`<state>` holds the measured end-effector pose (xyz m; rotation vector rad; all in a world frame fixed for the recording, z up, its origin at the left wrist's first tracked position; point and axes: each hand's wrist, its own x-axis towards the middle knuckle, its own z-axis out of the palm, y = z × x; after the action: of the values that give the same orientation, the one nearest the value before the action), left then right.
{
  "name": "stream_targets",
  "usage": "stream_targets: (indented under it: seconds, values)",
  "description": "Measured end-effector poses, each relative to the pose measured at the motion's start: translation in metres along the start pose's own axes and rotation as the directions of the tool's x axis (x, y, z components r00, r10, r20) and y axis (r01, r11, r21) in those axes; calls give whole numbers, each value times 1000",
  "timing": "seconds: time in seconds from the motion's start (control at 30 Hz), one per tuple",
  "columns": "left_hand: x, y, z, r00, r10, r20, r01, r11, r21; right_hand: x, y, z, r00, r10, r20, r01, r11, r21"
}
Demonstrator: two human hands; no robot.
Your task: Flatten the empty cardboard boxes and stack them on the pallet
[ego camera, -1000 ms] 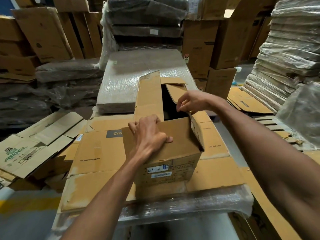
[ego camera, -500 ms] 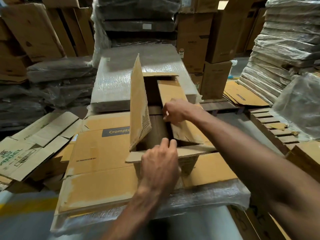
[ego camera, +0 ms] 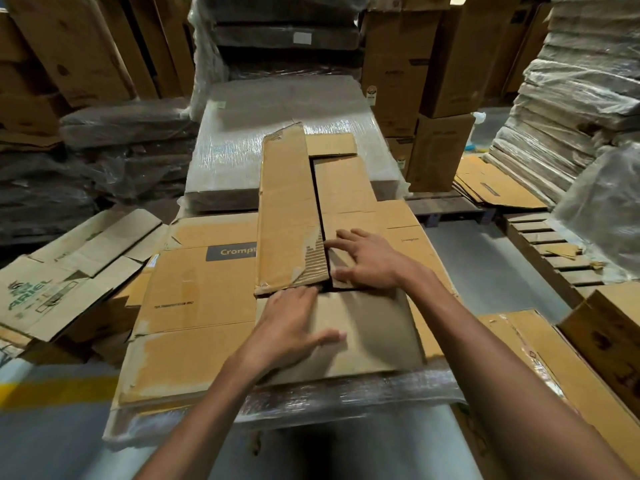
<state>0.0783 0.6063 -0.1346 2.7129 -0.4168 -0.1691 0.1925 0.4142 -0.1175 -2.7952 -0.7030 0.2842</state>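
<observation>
A small brown cardboard box point(ego camera: 287, 209) lies collapsed almost flat on top of a larger flattened box printed "Crompton" point(ego camera: 201, 292). Both sit on a plastic-wrapped stack point(ego camera: 346, 393) in front of me. Its long flap stretches away from me, and a second panel point(ego camera: 343, 181) lies beside it. My left hand point(ego camera: 291, 327) presses flat on the near panel with fingers spread. My right hand point(ego camera: 367, 259) presses with straight fingers on the right panel by the dark gap between the flaps.
Flattened "Ariel" cartons point(ego camera: 62, 271) lie at the left. A shrink-wrapped bundle point(ego camera: 277, 133) sits behind the stack. Upright boxes point(ego camera: 440, 147) and wrapped cardboard piles point(ego camera: 575, 98) stand at the right, with a bare wooden pallet point(ego camera: 554, 254) and more flat cartons point(ego camera: 561, 368) nearby.
The box stood open a second ago. Its sides have folded down and it now lies nearly flat. Both hands moved from gripping its flaps to pressing down on it.
</observation>
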Motion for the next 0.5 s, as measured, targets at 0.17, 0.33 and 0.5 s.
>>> stream_targets:
  seconds: [0.17, 0.33, 0.5]
  values:
    - [2, -4, 35, 946, 63, -319, 2, 980, 199, -28, 3, 16, 999, -46, 18, 46, 999, -26]
    - [21, -8, 55, 902, 94, -421, 57, 942, 332, -36, -6, 47, 989, -34, -145, -1, 972, -234]
    - [31, -11, 55, 891, 121, -437, 30, 946, 323, -35, -3, 53, 975, -43, -219, -16, 965, -261]
